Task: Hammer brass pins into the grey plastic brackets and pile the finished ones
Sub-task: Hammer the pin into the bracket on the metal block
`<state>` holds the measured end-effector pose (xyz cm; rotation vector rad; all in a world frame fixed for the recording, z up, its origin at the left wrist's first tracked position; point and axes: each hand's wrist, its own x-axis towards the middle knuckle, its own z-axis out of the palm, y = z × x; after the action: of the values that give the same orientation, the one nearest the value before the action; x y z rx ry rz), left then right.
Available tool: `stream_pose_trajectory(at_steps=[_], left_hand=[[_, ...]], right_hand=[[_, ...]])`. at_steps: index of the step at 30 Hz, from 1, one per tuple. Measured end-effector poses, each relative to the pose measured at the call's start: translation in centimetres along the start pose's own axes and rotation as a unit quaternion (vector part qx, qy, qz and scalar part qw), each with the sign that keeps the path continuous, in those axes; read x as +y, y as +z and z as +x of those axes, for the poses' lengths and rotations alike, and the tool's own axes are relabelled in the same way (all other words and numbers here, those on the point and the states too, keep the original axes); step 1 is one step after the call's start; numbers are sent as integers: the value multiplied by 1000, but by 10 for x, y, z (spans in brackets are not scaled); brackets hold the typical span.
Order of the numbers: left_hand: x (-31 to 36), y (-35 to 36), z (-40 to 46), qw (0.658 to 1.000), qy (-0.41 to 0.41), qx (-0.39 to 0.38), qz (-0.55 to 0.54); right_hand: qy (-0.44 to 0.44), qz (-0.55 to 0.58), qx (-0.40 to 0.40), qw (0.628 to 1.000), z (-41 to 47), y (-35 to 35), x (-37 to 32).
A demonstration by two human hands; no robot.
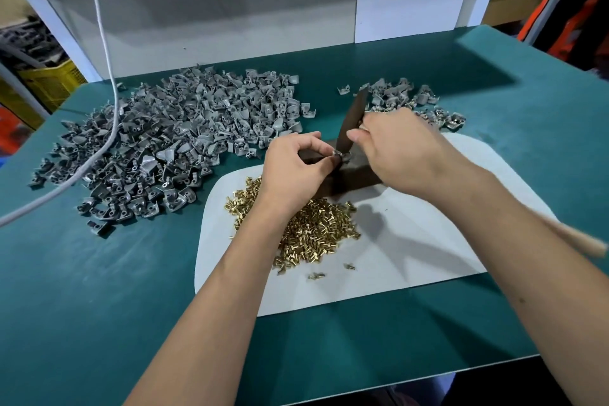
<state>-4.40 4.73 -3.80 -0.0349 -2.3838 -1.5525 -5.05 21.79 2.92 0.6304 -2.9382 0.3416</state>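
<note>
Bare green mat (99, 290) near left; bracket heap (171, 142) crowding far left.

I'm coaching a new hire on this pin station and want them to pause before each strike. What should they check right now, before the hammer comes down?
1. Bracket seated on the dark block: cannot tell; the bracket sits at the block's top, mostly hidden by fingers.
2. Left hand steadying the bracket: ok, fingertips pinch it.
3. Fingers out of the strike path: not ok, they are right at the hammer head.
4. Right hand gripping the hammer: ok; the handle trails back along the forearm.
5. Brass pins within reach: ok, heaped on the white mat.
6. Pin upright in the bracket: cannot tell.
</note>
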Motion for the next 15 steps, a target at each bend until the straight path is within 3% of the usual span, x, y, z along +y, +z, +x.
stream_pose_trajectory(at_steps=[2,6,9,11,15], left_hand=[[1,0,0,1000,-1,-4,-2],[-1,0,2,1000,12,-2,-1],[-1,1,2,1000,10,2,-4],[0,1,1,1000,9,6,1],[1,-1,2,1000,20,7,-5]], right_hand=[[-2,-31,-8,999,2,-9,3],[-10,36,123,992,2,-9,4],[5,21,6,1000,2,6,2],[3,-1,-21,1000,5,-2,8],[12,49,107,993,5,-13,8]])
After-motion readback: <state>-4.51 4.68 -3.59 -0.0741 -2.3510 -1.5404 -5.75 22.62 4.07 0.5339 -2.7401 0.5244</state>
